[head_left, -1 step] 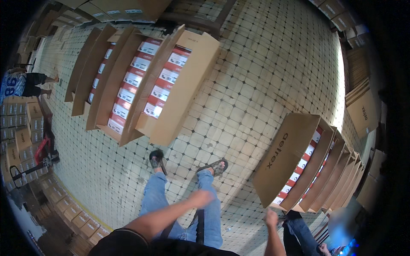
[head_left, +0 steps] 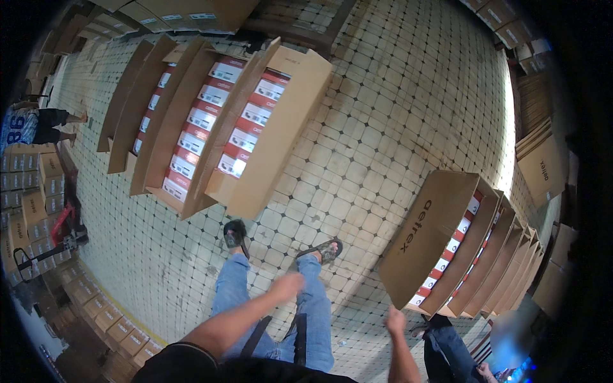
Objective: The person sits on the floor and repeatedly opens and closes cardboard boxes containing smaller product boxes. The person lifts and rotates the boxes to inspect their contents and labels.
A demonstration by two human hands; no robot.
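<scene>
My left hand point(head_left: 286, 288) hangs in front of my knees over the tiled floor. Motion smears its fingers, so its grip cannot be made out; nothing shows in it. Just below the near corner of an open brown carton point(head_left: 421, 236) on the right is my right hand point(head_left: 395, 319). Its fingers look curled in, with nothing seen in them, and whether it touches that corner is unclear. Red-and-white shoe boxes point(head_left: 440, 263) fill that carton in a row. Ahead to the left, another open carton point(head_left: 284, 127) holds more red-and-white boxes point(head_left: 242, 139).
Behind each near carton more open cartons line up, their flaps point(head_left: 159, 127) raised. A co-worker's dark-trousered leg point(head_left: 447, 348) is close on my right. Stacked cartons point(head_left: 29, 172) and a red pallet jack point(head_left: 60, 226) stand left, near another person point(head_left: 48, 121). Flattened cardboard point(head_left: 543, 169) leans far right.
My left hand has swung left and slightly up across my knees. My right hand has shifted a little left and up toward the carton's corner. The cartons have barely shifted in view.
</scene>
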